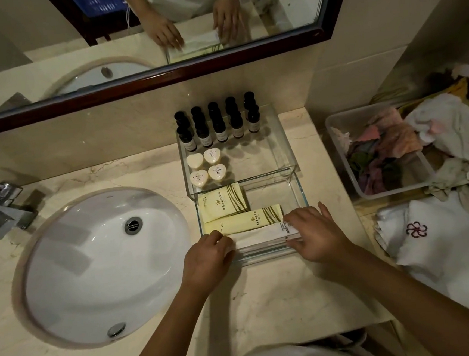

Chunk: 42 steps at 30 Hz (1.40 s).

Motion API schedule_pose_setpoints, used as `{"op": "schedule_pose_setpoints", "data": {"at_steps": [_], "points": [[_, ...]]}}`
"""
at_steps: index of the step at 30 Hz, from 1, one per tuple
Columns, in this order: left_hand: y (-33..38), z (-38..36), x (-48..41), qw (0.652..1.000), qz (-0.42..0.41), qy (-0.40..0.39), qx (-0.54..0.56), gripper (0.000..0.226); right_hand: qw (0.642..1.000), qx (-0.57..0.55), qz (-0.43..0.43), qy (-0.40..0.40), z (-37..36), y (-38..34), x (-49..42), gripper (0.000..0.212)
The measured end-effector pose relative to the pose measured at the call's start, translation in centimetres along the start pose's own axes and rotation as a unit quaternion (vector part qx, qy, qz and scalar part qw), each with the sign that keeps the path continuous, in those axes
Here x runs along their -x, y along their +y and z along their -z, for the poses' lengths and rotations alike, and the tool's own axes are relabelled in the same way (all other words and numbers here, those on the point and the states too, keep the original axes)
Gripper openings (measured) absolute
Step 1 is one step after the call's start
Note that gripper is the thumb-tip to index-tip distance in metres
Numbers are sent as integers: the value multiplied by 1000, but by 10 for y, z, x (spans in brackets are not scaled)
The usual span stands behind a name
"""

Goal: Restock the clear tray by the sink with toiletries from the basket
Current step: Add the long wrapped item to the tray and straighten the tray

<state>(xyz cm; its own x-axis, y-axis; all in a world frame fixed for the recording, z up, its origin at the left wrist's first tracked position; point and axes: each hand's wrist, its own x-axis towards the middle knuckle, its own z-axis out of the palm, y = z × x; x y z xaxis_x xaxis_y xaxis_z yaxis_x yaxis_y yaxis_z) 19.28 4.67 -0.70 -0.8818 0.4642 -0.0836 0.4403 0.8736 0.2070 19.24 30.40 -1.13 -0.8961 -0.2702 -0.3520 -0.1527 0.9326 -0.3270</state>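
Note:
The clear tray [299, 189] sits on the marble counter right of the sink. Its back part holds a row of dark bottles [219, 126] and several heart-shaped soaps [207, 167]. Its front part holds two yellow sachets [224, 203] and a long white packet [258, 236] lying along the near wall. My left hand [206, 258] holds the packet's left end, fingers curled on it. My right hand [316, 231] rests on the packet's right end with its fingers spread over it.
The white sink [94, 269] with a chrome tap [0, 204] fills the left. A clear plastic bin of rags [337, 140] stands to the right, next to white towels [446, 244]. A framed mirror [162, 79] hangs behind the counter.

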Motion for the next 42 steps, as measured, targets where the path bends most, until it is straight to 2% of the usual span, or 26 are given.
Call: {"op": "schedule_pose_setpoints", "data": {"at_steps": [4,8,15,20,33,36,42], "points": [[-2,-4,0,1000,-5,-3,22,23,998,-26,29,52,-4,3,3,33],[0,-7,0,1000,8,1,26,17,991,1,56,120,-11,7,2,20],[7,-12,-4,999,28,17,27,16,984,45,88,148,-16,7,1,35],[11,-13,-1,999,22,26,4,20,985,66,83,137,-27,5,4,51],[8,-13,11,998,4,51,29,22,982,2,89,169,-24,10,15,43],[4,-14,13,998,20,48,44,21,984,-7,84,156,-21,12,15,47],[1,-6,12,998,10,45,39,22,989,-41,65,127,-12,15,10,42]]}}
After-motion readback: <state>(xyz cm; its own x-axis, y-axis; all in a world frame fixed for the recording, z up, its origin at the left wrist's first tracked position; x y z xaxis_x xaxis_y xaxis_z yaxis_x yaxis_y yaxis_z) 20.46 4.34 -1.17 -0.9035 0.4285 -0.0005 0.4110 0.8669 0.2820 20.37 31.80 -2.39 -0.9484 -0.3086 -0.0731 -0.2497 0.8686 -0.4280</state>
